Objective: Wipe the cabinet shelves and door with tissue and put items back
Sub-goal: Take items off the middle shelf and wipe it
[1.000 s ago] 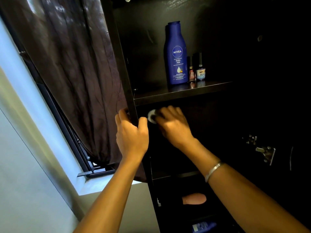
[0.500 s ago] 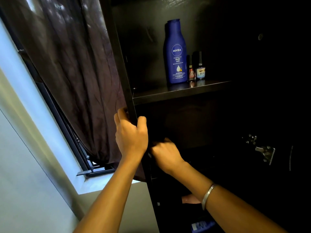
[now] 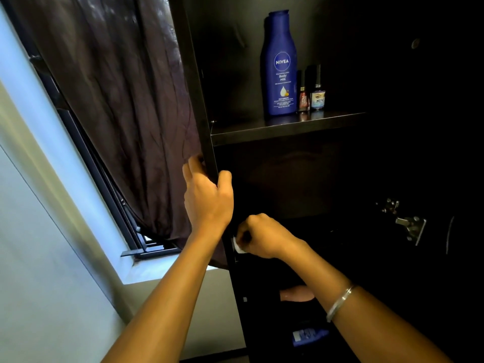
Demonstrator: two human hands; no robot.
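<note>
A dark cabinet stands open in front of me, its left side panel (image 3: 201, 106) running down the middle of the view. My left hand (image 3: 208, 196) grips the panel's front edge, fingers outside and thumb inside. My right hand (image 3: 264, 237) holds a small white tissue (image 3: 237, 244) against the inner side of that panel, just below the left hand. On the upper shelf (image 3: 285, 128) stand a tall blue lotion bottle (image 3: 279, 66) and two small nail polish bottles (image 3: 311, 91).
A dark curtain (image 3: 123, 106) hangs over the window (image 3: 146, 251) left of the cabinet. A metal hinge (image 3: 408, 226) sits on the cabinet's right side. Lower down lie a pinkish object (image 3: 297, 293) and a blue item (image 3: 309, 335).
My right hand slid the tissue down the inner side panel, from just under the upper shelf to well below my left hand. The left hand kept its grip.
</note>
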